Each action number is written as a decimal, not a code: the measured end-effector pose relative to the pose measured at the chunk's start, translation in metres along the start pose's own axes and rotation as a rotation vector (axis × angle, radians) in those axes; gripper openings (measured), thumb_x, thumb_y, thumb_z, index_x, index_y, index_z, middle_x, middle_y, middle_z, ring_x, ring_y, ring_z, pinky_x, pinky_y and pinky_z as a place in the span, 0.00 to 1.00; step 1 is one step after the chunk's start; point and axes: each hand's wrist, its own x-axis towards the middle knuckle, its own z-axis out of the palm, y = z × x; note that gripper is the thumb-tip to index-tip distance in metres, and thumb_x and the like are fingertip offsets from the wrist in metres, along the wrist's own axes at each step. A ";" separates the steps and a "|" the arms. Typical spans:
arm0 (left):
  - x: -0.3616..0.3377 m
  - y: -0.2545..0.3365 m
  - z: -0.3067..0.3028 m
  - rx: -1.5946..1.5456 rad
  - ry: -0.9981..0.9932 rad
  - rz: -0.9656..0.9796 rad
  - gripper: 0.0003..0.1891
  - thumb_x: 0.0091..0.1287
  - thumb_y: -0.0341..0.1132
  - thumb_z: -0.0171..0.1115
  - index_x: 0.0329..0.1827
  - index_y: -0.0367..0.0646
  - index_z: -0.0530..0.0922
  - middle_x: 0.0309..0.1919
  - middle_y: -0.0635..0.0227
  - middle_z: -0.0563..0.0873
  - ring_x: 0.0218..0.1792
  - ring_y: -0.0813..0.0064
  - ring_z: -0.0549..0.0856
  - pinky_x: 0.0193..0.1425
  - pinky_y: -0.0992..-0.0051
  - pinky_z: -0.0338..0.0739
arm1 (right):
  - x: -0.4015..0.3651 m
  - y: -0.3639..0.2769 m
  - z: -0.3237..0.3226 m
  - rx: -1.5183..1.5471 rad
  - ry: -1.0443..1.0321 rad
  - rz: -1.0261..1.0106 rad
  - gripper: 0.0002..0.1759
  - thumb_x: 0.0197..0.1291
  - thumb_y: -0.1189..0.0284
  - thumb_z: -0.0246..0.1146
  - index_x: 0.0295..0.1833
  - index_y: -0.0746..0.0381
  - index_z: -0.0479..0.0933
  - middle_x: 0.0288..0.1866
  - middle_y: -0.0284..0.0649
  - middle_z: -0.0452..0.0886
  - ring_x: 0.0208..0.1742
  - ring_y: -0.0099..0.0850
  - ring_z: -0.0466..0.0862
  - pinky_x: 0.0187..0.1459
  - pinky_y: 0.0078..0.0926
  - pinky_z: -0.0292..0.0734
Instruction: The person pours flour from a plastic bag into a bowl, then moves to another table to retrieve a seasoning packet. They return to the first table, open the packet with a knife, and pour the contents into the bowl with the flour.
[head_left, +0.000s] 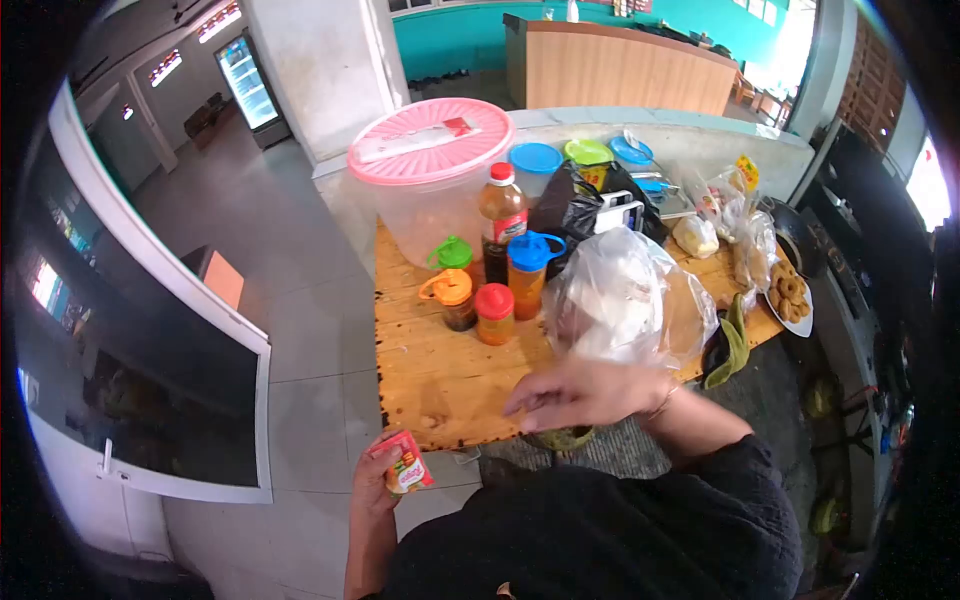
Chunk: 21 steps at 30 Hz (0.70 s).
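My left hand [371, 480] is closed around a small red seasoning packet [407, 466] with yellow and green print, just off the table's front left corner. My right hand [580, 393] hovers above the front edge of the wooden table [430, 375], fingers stretched out and nothing seen in them. Just beyond it stands a clear plastic bag [620, 295] with pale contents. To the left are squeeze bottles with an orange cap [450, 295], a red cap [495, 315] and a blue cap [528, 275], and a green-capped one [453, 254] behind.
A large tub with a pink lid [432, 140] stands at the back left, beside a red-capped sauce bottle [502, 215]. A black plastic bag [570, 205] is behind the clear one. A plate of fried rings [790, 297] and a green cloth [733, 350] lie at right.
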 end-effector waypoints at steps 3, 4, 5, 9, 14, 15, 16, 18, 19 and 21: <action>0.016 -0.021 -0.018 0.054 -0.069 -0.011 0.11 0.57 0.24 0.68 0.42 0.37 0.78 0.30 0.63 0.85 0.29 0.70 0.86 0.33 0.68 0.85 | -0.047 -0.006 -0.064 -0.094 0.180 -0.064 0.17 0.66 0.64 0.62 0.49 0.68 0.78 0.32 0.36 0.81 0.30 0.25 0.79 0.34 0.23 0.74; 0.022 -0.029 -0.017 0.059 -0.085 0.009 0.11 0.57 0.24 0.68 0.42 0.37 0.78 0.29 0.63 0.85 0.28 0.70 0.86 0.32 0.68 0.85 | -0.066 -0.012 -0.087 -0.045 0.294 -0.024 0.15 0.65 0.66 0.63 0.49 0.68 0.79 0.31 0.36 0.81 0.30 0.23 0.79 0.33 0.22 0.74; 0.028 -0.035 -0.011 0.068 -0.100 0.029 0.11 0.57 0.25 0.68 0.41 0.37 0.78 0.28 0.63 0.85 0.27 0.70 0.86 0.31 0.68 0.85 | -0.083 -0.017 -0.109 0.006 0.411 0.015 0.14 0.64 0.68 0.63 0.49 0.67 0.80 0.31 0.35 0.82 0.29 0.22 0.79 0.32 0.21 0.74; 0.051 -0.051 0.050 0.024 -0.088 0.095 0.07 0.59 0.25 0.66 0.39 0.38 0.77 0.27 0.61 0.84 0.24 0.70 0.85 0.29 0.68 0.84 | -0.134 0.012 -0.204 -0.032 0.942 0.067 0.10 0.64 0.71 0.61 0.45 0.66 0.81 0.27 0.32 0.79 0.26 0.17 0.76 0.28 0.16 0.71; 0.089 -0.063 0.077 0.063 -0.033 0.124 0.05 0.62 0.27 0.64 0.38 0.39 0.77 0.29 0.60 0.84 0.26 0.70 0.85 0.30 0.70 0.84 | -0.153 0.081 -0.319 -0.203 1.027 0.344 0.14 0.65 0.65 0.61 0.39 0.66 0.81 0.27 0.30 0.78 0.24 0.17 0.74 0.26 0.15 0.71; 0.091 -0.065 0.084 0.056 -0.024 0.119 0.05 0.62 0.27 0.64 0.39 0.39 0.76 0.30 0.61 0.84 0.27 0.70 0.85 0.30 0.71 0.84 | -0.152 0.094 -0.336 -0.233 0.947 0.410 0.14 0.65 0.64 0.61 0.39 0.66 0.81 0.27 0.31 0.78 0.24 0.17 0.75 0.26 0.15 0.71; 0.093 -0.064 0.094 0.050 -0.017 0.118 0.05 0.63 0.27 0.64 0.39 0.39 0.76 0.30 0.61 0.84 0.27 0.70 0.85 0.30 0.71 0.84 | -0.148 0.107 -0.352 -0.263 0.868 0.470 0.15 0.65 0.64 0.61 0.39 0.66 0.81 0.28 0.31 0.79 0.25 0.17 0.75 0.27 0.15 0.71; 0.094 -0.063 0.112 0.072 0.067 0.133 0.06 0.63 0.28 0.64 0.40 0.39 0.77 0.30 0.62 0.84 0.27 0.70 0.85 0.30 0.70 0.85 | -0.137 0.126 -0.372 -0.291 0.757 0.507 0.17 0.64 0.62 0.62 0.40 0.67 0.81 0.28 0.32 0.80 0.25 0.18 0.76 0.28 0.15 0.72; 0.093 -0.063 0.117 0.092 0.112 0.137 0.06 0.63 0.28 0.63 0.40 0.39 0.77 0.31 0.62 0.84 0.27 0.70 0.85 0.30 0.70 0.85 | -0.127 0.133 -0.377 -0.289 0.725 0.485 0.18 0.63 0.60 0.63 0.41 0.68 0.80 0.29 0.33 0.80 0.26 0.19 0.77 0.28 0.16 0.73; 0.093 -0.062 0.123 0.129 0.205 0.145 0.06 0.64 0.29 0.63 0.41 0.39 0.77 0.31 0.63 0.84 0.28 0.70 0.85 0.31 0.70 0.85 | -0.103 0.160 -0.375 -0.397 0.709 0.372 0.23 0.61 0.56 0.65 0.43 0.69 0.79 0.30 0.35 0.82 0.29 0.23 0.79 0.31 0.20 0.75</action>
